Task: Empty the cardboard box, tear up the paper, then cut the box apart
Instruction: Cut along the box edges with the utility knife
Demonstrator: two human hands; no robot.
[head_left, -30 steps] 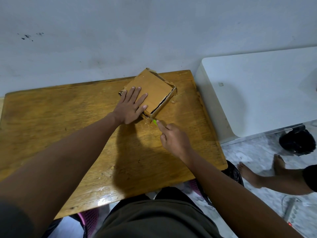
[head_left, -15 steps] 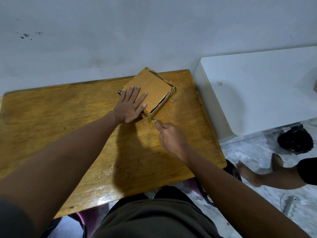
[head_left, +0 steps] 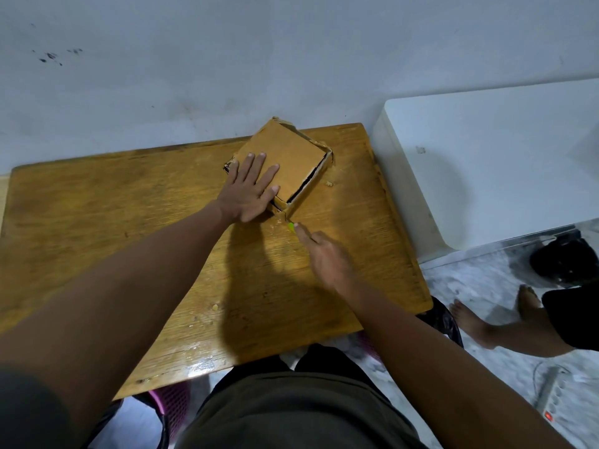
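The cutting stage appears under way: the cardboard box (head_left: 285, 160) lies on the desk (head_left: 97, 222) under the left hand (head_left: 249, 189), whose spread fingers (head_left: 259, 166) press it flat. The right hand (head_left: 327, 257) pinches a green-tipped cutter (head_left: 291, 226) at the box corner just ahead of its fingers. One side seam gapes; the rest looks intact. No paper shows.

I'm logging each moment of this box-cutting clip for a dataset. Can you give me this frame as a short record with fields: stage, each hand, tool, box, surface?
stage: cutting the box apart
left hand: flat, fingers straight, pressing on the box top
right hand: grips a cutter, forefinger along it
cutter: only its green tip shows, at the box's near corner
cardboard box: lies turned at an angle, side seam gaping open
table: wooden, with small cardboard scraps beside the box
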